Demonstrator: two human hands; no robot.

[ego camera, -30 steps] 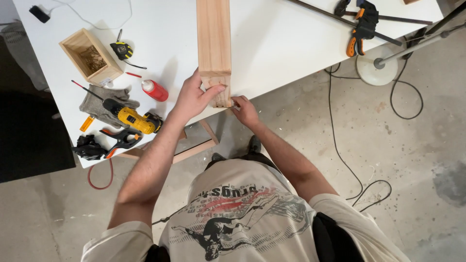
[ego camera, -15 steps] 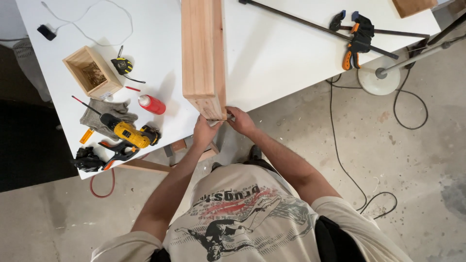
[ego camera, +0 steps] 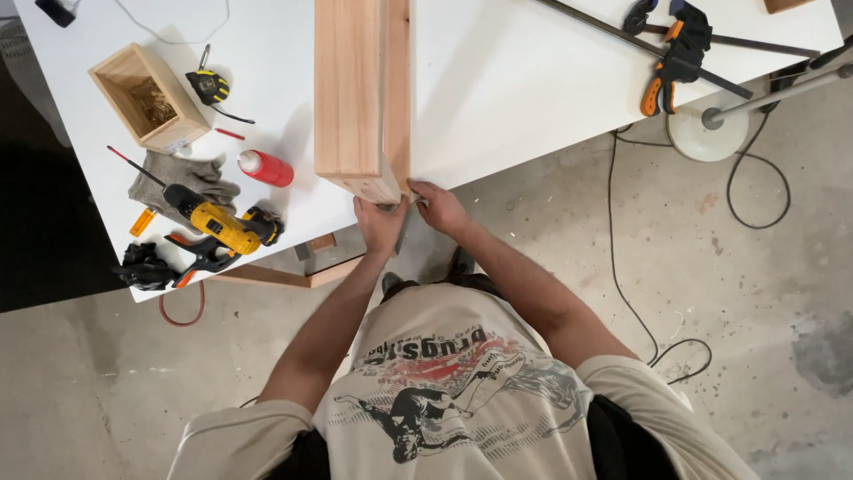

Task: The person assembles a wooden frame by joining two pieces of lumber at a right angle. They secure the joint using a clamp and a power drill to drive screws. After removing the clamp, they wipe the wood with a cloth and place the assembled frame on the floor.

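Note:
A long pale wooden assembly (ego camera: 360,89), made of boards joined at a right angle, stands tilted up from the white table (ego camera: 533,107), its near end raised at the table's front edge. My left hand (ego camera: 378,222) grips the underside of that near end. My right hand (ego camera: 440,206) holds the same end at its right corner, right beside the left hand. Both sets of fingers are partly hidden under the wood.
Left on the table lie a small open wooden box (ego camera: 147,98), a tape measure (ego camera: 209,86), a red bottle (ego camera: 267,167), grey gloves (ego camera: 173,178) and a yellow drill (ego camera: 222,227). Bar clamps (ego camera: 675,53) lie far right. A white round stand base (ego camera: 708,133) and cables (ego camera: 622,267) sit on the concrete floor.
The wooden assembly has come up off the table and looms larger and closer. Both hands have shifted from its top face to under its near end.

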